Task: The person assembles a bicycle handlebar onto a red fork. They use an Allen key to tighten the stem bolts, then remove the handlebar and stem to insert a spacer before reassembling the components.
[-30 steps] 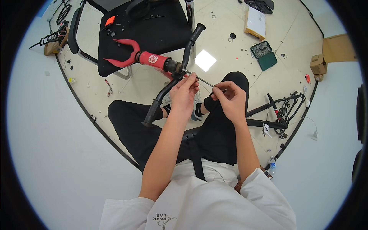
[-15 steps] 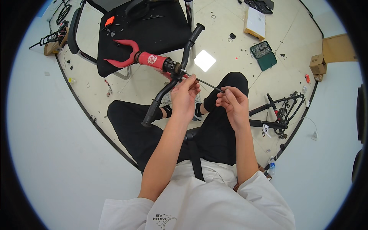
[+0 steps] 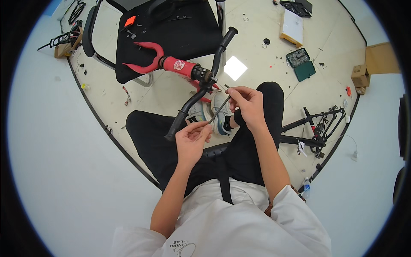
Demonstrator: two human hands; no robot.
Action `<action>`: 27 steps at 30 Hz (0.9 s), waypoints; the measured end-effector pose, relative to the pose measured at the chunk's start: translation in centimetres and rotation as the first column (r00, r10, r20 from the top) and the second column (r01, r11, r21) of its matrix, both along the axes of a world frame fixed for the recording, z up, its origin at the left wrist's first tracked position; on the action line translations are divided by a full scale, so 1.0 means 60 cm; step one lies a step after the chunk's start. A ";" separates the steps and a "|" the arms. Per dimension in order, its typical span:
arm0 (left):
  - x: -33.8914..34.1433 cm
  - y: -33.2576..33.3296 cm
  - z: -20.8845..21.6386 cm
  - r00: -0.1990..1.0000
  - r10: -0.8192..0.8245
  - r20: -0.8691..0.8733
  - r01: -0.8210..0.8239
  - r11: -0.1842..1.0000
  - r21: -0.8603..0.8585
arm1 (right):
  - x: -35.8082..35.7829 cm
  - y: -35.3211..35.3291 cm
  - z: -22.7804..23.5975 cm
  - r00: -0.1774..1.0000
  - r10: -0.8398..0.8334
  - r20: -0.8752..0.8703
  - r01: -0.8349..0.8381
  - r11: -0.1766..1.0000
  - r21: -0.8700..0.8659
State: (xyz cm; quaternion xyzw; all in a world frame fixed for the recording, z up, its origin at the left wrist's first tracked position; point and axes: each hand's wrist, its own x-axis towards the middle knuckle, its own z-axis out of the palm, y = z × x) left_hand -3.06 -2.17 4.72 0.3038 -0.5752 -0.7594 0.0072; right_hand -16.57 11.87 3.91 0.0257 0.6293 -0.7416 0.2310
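A thin dark hex key [image 3: 219, 110] slants between my two hands, clear of the handlebar. My left hand [image 3: 193, 140] pinches its lower end. My right hand [image 3: 247, 103] grips it near the upper end, where a short tip sticks out past the fingers. Just beyond is a black handlebar [image 3: 187, 106] with rubber grips, clamped by a stem [image 3: 207, 77] that has a small bright bolt. The stem joins a red frame tube [image 3: 177, 65], and a red fork [image 3: 147, 64] points left over the chair seat.
A black chair [image 3: 180, 43] holds loose small parts and an orange object [image 3: 130, 21]. Right of my knee lies a black bicycle frame [image 3: 295, 139]. An opened green case [image 3: 305, 70], a white-topped box [image 3: 292, 28] and scattered small parts are on the tiled floor.
The hex key has come away from the stem bolt and been turned. My left hand has drawn back toward me to its lower end; my right hand has moved up to the other end.
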 end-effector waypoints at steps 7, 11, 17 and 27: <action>-0.017 -0.011 0.036 1.000 0.008 -0.029 -0.015 0.975 -0.222 | -0.011 -0.032 -0.001 0.994 -0.060 0.086 0.065 0.996 -0.055; -0.018 -0.013 0.041 0.999 0.015 -0.034 -0.023 0.964 -0.264 | -0.015 -0.042 -0.001 0.994 -0.049 0.102 0.053 0.998 -0.035; -0.019 -0.012 0.038 0.999 0.023 -0.045 -0.034 0.964 -0.265 | -0.016 -0.045 -0.002 0.993 -0.052 0.109 0.055 0.998 -0.028; -0.013 0.004 -0.004 0.999 -0.039 0.018 0.042 0.979 -0.199 | -0.023 -0.045 0.003 1.000 -0.001 -0.011 0.002 0.997 0.077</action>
